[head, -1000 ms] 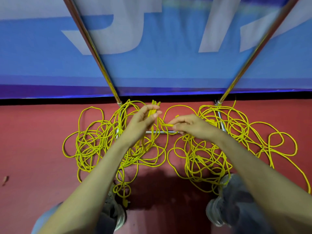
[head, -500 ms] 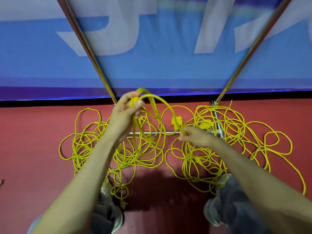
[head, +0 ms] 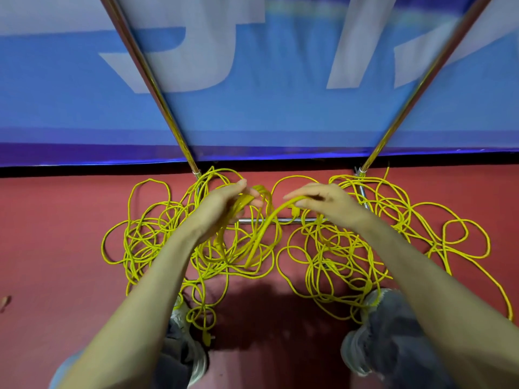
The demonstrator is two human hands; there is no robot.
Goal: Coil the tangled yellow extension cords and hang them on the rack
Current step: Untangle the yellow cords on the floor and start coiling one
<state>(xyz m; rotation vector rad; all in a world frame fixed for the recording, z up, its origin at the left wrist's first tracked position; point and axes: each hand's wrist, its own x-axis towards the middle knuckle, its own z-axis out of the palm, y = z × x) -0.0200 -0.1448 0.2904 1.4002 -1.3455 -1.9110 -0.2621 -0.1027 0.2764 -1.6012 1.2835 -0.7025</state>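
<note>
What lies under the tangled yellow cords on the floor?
The red floor and the rack's horizontal silver metal bar show beneath the tangled yellow cords. The bar's left part is hidden by the left hand.

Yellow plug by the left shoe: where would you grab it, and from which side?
I'd pinch the plug by its body, coming down from above: it lies flat on the red floor, close beside the shoe, so only its top and sides look reachable.
</note>
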